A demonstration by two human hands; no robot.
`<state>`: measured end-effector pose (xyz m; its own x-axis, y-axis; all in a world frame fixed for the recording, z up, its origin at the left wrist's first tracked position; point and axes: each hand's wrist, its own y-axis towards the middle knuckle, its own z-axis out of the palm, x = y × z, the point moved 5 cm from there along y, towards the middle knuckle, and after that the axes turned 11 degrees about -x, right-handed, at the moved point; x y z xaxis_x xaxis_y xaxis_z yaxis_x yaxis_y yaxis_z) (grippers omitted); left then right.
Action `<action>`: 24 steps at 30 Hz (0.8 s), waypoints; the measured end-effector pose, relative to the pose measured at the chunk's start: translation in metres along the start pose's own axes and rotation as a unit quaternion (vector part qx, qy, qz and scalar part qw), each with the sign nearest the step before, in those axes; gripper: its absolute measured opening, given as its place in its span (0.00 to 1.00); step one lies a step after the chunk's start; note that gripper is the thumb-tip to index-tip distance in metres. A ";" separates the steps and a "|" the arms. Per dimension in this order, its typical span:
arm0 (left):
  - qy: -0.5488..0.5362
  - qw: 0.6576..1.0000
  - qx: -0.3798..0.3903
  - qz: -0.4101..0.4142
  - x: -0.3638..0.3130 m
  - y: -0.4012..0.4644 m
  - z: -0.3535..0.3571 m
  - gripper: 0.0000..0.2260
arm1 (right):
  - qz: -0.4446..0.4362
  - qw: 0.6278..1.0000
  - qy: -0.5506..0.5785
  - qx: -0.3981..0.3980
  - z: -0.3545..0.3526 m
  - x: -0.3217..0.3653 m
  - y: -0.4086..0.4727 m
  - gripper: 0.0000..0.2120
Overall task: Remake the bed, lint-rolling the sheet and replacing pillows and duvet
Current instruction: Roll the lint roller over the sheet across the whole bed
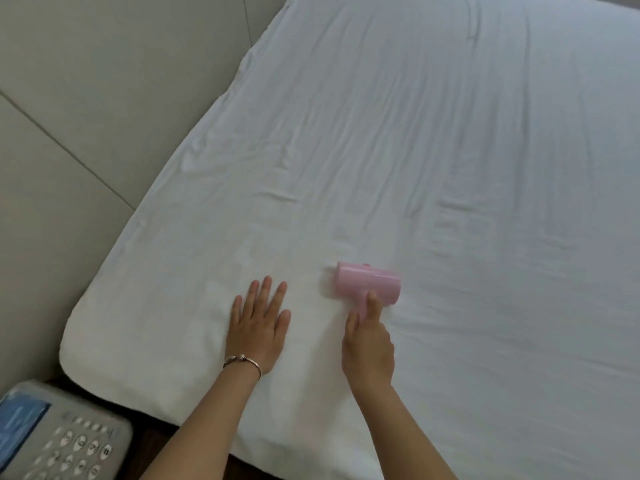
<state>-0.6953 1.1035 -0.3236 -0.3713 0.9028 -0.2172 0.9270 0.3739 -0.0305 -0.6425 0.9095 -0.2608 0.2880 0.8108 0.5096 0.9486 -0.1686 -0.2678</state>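
Pink lint roller (367, 284) apparently beyond gripping fingers (374, 306)

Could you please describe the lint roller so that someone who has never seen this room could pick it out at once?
Start from the white sheet that covers the bed and look toward its near edge, where two hands rest. The lint roller lies on the sheet just beyond the right hand, which grips its handle, with the left hand pressed flat beside it. It is a short pink cylinder, the only coloured thing on the bed.
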 end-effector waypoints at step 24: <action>-0.003 0.994 0.044 -0.098 -0.020 -0.123 0.002 0.24 | 0.002 0.999 -0.027 0.029 -0.005 -0.112 -0.189 0.19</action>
<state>-0.8017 1.0394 -0.3171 -0.5455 0.8129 -0.2042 0.8378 0.5225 -0.1582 -0.8530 0.8476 -0.2631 0.2822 0.8400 0.4635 0.9381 -0.1404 -0.3167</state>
